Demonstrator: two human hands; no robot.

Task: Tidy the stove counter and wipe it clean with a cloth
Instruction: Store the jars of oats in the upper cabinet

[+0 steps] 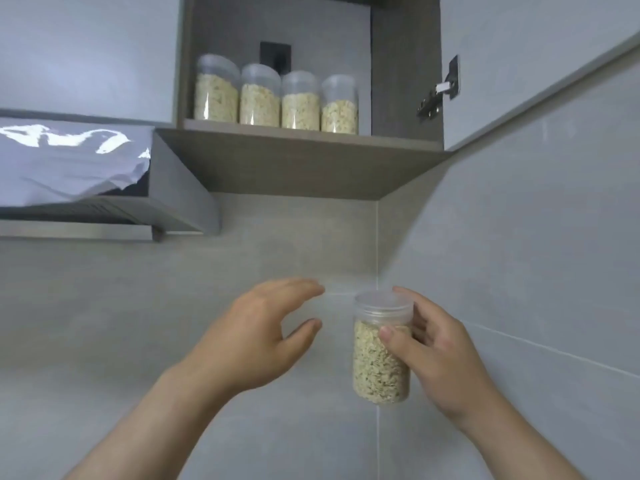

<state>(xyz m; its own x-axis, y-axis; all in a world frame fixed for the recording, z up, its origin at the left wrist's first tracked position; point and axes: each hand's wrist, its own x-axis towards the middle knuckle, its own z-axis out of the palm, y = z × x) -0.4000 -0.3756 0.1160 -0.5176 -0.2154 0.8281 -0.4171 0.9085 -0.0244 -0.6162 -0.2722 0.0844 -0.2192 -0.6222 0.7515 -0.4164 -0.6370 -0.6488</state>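
1. The right hand (438,344) holds a clear plastic jar (381,348) of pale flakes (oats, by the look of them), thumb across the front and fingers curled round the far side, just under the lid.
2. The left hand (263,334) holds nothing; its fingers are spread and loosely bent, just left of the jar and not touching it.
3. The jar is upright in the air, well below the open cupboard shelf (298,133), in front of the tiled wall (173,289).
4. On that shelf stand four matching jars (275,95) in a row, with a free space at the right end of the row, beside the cupboard's side panel.
5. The jar looks light and stiff, nearly full, with smooth walls that could slip; a grip round the middle of the body seems safer than one on the lid.
6. Left of the shelf hangs the cooker hood (104,202), partly covered with film.
7. The counter itself is out of sight.
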